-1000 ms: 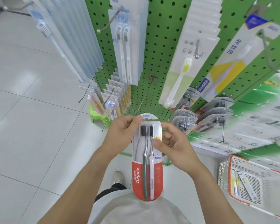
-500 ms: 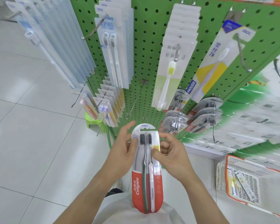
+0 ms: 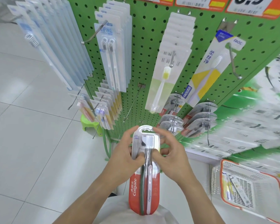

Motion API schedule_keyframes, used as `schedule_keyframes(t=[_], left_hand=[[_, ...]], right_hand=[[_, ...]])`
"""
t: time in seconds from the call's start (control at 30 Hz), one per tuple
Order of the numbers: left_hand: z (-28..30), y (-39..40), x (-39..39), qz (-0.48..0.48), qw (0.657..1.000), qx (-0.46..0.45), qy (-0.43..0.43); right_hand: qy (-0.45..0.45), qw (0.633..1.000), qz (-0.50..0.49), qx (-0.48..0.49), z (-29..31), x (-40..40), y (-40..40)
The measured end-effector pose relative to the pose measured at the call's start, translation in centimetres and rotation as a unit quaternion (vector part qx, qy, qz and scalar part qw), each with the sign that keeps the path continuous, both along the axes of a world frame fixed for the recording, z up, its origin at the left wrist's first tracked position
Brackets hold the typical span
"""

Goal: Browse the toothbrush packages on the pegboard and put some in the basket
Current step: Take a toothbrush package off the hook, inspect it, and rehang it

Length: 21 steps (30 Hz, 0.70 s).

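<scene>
Colgate twin-pack (image 3: 144,168), frame centre: light, stiff, slick blister card; left hand (image 3: 128,155) and right hand (image 3: 170,156) pinch its upper edges, the best hold.

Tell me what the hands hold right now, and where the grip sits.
Both hands hold the Colgate toothbrush package, grip on its clear upper half, one hand at each side edge.

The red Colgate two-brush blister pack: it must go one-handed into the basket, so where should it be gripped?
Pinch the red Colgate two-brush blister pack by its flat card edges just below the brush heads, coming from the right: the bulging blister is slippery, and the right hand is nearer the white-and-orange basket.
</scene>
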<state>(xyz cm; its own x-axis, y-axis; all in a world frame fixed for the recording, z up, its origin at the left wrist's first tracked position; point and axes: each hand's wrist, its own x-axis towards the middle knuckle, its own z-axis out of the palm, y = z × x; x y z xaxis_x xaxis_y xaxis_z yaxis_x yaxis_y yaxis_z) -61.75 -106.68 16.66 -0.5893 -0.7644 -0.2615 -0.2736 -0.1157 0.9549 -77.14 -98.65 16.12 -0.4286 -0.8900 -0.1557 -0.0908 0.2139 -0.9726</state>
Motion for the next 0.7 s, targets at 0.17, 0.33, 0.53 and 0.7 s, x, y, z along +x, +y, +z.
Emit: schedule_keyframes(t=[0.17, 0.33, 0.53, 0.7], left_hand=[[0.5, 0.1, -0.3, -0.012, 1.000, -0.016, 0.003], [0.5, 0.0, -0.1, -0.030, 0.999, -0.007, 0.037], [0.1, -0.1, -0.2, -0.015, 0.998, 0.005, 0.061], [-0.1, -0.2, -0.2, -0.016, 0.999, -0.005, 0.031]], right_hand=[[-0.037, 0.999, 0.009, -0.022, -0.7, 0.0, 0.3], [-0.124, 0.991, -0.019, -0.041, -0.9, 0.2, 1.1], [-0.219, 0.975, -0.021, -0.016, -1.5, 0.0, 1.1], [-0.226, 0.974, 0.012, -0.003, -1.6, -0.4, 1.3]])
